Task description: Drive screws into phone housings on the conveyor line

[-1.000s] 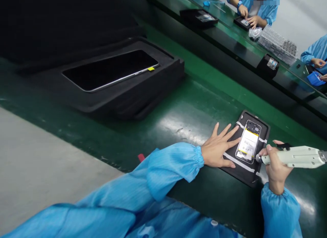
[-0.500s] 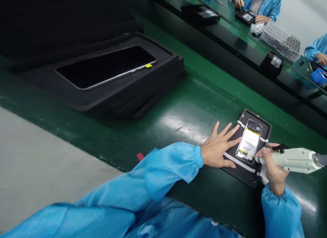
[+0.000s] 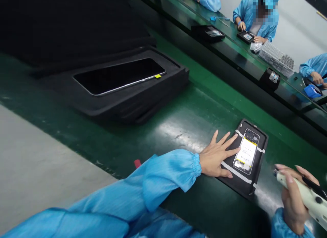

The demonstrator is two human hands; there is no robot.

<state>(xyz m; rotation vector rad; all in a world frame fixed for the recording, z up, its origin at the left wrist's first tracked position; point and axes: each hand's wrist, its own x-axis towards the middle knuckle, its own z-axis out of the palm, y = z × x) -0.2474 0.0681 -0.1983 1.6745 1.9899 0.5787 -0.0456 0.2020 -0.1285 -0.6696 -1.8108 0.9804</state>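
Observation:
An opened phone (image 3: 246, 150) with a white and yellow battery lies in a black fixture (image 3: 260, 163) on the green belt. My left hand (image 3: 217, 154) lies flat with fingers spread, resting on the belt and the fixture's left edge, fingertips beside the phone. My right hand (image 3: 293, 200) is closed round a pale electric screwdriver (image 3: 304, 193) at the lower right. The screwdriver's tip is lifted off, to the right of the fixture.
A large black tray (image 3: 163, 91) holding a dark screen (image 3: 119, 76) sits on the belt at the upper left. Across a second green bench (image 3: 230, 43), other people in blue coats handle small fixtures, a clear parts tray (image 3: 277, 55) and black holders.
My right hand has drawn the screwdriver away from the phone's lower corner, down and to the right. The left hand has stayed flat on the fixture.

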